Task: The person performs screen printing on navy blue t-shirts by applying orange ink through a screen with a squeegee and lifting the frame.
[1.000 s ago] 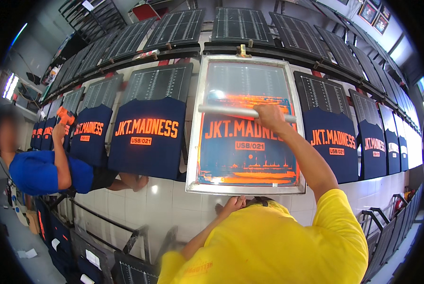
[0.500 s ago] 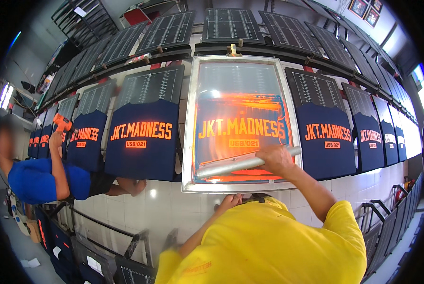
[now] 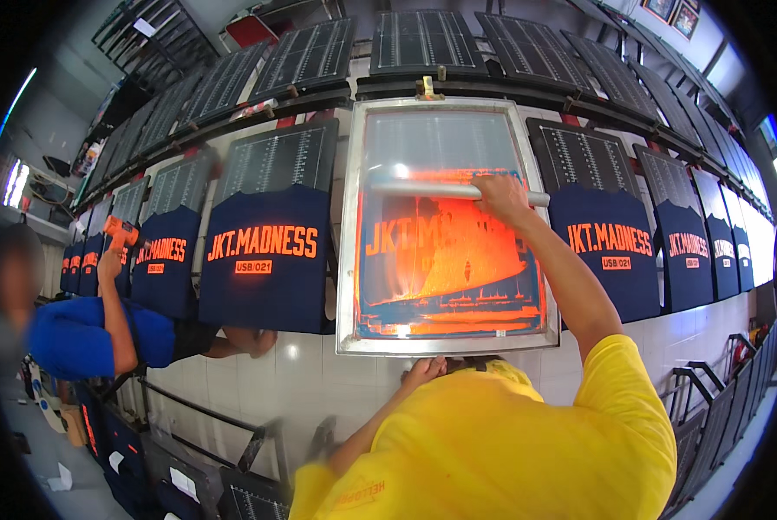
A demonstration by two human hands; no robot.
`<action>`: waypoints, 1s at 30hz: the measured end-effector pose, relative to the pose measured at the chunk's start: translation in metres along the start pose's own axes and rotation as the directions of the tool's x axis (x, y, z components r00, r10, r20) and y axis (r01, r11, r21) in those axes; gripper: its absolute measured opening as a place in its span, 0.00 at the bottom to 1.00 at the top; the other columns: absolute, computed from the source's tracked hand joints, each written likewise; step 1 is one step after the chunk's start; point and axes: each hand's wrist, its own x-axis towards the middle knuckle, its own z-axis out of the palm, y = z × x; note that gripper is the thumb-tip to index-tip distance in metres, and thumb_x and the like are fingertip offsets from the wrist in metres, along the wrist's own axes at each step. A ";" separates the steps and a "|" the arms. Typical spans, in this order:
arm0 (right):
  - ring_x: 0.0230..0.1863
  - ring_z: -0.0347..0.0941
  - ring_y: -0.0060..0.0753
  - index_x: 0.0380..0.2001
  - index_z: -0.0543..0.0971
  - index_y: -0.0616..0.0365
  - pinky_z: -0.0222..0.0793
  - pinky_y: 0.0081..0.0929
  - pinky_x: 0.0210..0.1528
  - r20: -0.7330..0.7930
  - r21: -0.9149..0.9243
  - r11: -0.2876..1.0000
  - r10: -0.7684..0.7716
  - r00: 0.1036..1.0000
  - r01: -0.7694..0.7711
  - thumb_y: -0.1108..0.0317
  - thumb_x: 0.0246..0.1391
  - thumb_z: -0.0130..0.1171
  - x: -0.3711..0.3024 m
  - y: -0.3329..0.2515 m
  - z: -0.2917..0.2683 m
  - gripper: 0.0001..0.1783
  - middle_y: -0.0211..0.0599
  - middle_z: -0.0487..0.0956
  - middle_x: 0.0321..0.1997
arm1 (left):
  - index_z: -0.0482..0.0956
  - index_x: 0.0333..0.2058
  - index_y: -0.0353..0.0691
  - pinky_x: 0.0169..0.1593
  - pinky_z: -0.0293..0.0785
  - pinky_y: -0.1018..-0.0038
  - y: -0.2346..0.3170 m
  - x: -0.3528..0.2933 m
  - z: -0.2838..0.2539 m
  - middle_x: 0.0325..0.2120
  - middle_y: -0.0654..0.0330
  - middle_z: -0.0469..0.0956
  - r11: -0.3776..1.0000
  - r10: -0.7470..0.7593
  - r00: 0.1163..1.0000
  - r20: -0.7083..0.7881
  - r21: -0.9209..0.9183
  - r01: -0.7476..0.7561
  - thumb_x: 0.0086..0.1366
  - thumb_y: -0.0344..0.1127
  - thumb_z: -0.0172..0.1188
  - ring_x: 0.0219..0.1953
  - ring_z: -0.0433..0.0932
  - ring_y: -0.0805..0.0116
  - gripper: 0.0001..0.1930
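From my end I have the right hand (image 3: 501, 198) wrapped around the bar (image 3: 432, 188), near its right end; the bar lies across the upper half of the screen (image 3: 449, 346), which sits between a left shirt (image 3: 263, 299) and a right shirt (image 3: 605, 290). The left hand (image 3: 427, 371) is low, just by the screen's near edge, and I can't tell whether it grips anything. With the grip so far off centre, I'd judge the bar's left end the likelier one to go light, so I'd keep the wrist firm, load both ends evenly, hold one steady angle and run the stroke without pausing. The bar slants a little, right end nearer me; I'd square it up. The ink (image 3: 475, 251) spreads in a bright orange sheet below it, its lower edge sloping and the left part thinner, so I'd watch that side for patchy cover. As for writing, both shirts carry an arched line of bold orange capitals over a small orange box with cut-out characters; the same lettering shows on the screen, partly under ink. The yellow top (image 3: 510, 442) bears small, faint orange lettering.
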 end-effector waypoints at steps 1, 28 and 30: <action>0.35 0.79 0.51 0.33 0.81 0.52 0.74 0.48 0.39 0.026 -0.001 1.000 0.021 0.999 -0.021 0.66 0.41 0.65 -0.002 -0.003 0.000 0.12 0.40 0.82 0.30 | 0.70 0.26 0.39 0.31 0.64 0.75 0.004 -0.002 0.001 0.19 0.67 0.67 1.000 -0.004 1.000 -0.006 -0.001 0.004 0.75 0.53 0.46 0.24 0.64 0.75 0.25; 0.56 0.68 0.42 0.47 0.74 0.57 0.68 0.38 0.50 0.048 0.044 0.993 -0.111 0.993 0.109 0.58 0.30 0.75 -0.263 -0.126 -0.001 0.37 0.39 0.72 0.55 | 0.71 0.30 0.41 0.25 0.58 0.78 0.020 -0.001 0.000 0.19 0.68 0.66 0.974 -0.175 0.983 0.059 -0.138 0.182 0.76 0.44 0.46 0.20 0.61 0.78 0.17; 0.57 0.68 0.43 0.49 0.74 0.57 0.68 0.39 0.50 0.048 0.062 0.993 -0.100 0.994 0.097 0.57 0.31 0.75 -0.266 -0.127 0.002 0.37 0.39 0.71 0.56 | 0.73 0.33 0.39 0.25 0.59 0.78 0.018 -0.001 -0.004 0.21 0.67 0.68 0.984 -0.170 0.983 0.075 -0.048 0.174 0.75 0.43 0.48 0.21 0.62 0.79 0.15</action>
